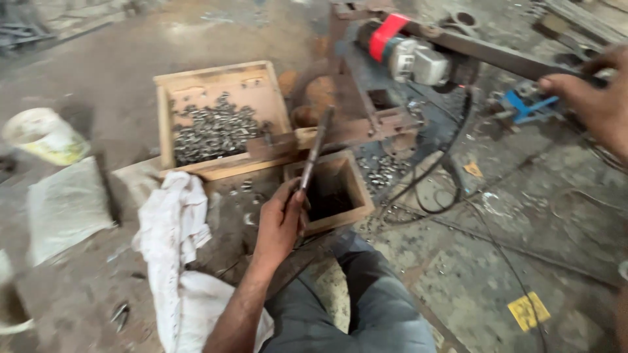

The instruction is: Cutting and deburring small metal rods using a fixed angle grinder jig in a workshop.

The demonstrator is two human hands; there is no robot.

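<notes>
A: Grey concrete floor (510, 216) fills the frame, dusty and stained. What sits on it?

B: Biggest is the rusty metal stand (356, 98) at twelve o'clock, carrying a red-and-grey power tool (409, 55). A long bar handle (504, 57) runs from it towards two o'clock.

A: And the right hand (598, 98)?

B: At two to three o'clock, fingers curled shut around the far end of that bar handle.

A: Next in size?

B: A white cloth (173, 261) at seven o'clock, then a shallow wooden tray (216, 75) at eleven o'clock holding a heap of small metal pieces (212, 131). A smaller, deeper wooden box (353, 196) sits near centre.

A: The left hand (278, 225)?

B: Just below centre, closed around the lower end of a thin metal rod (315, 147). The rod slants up towards twelve o'clock, its upper end at the stand, passing over the small box's left edge.
</notes>
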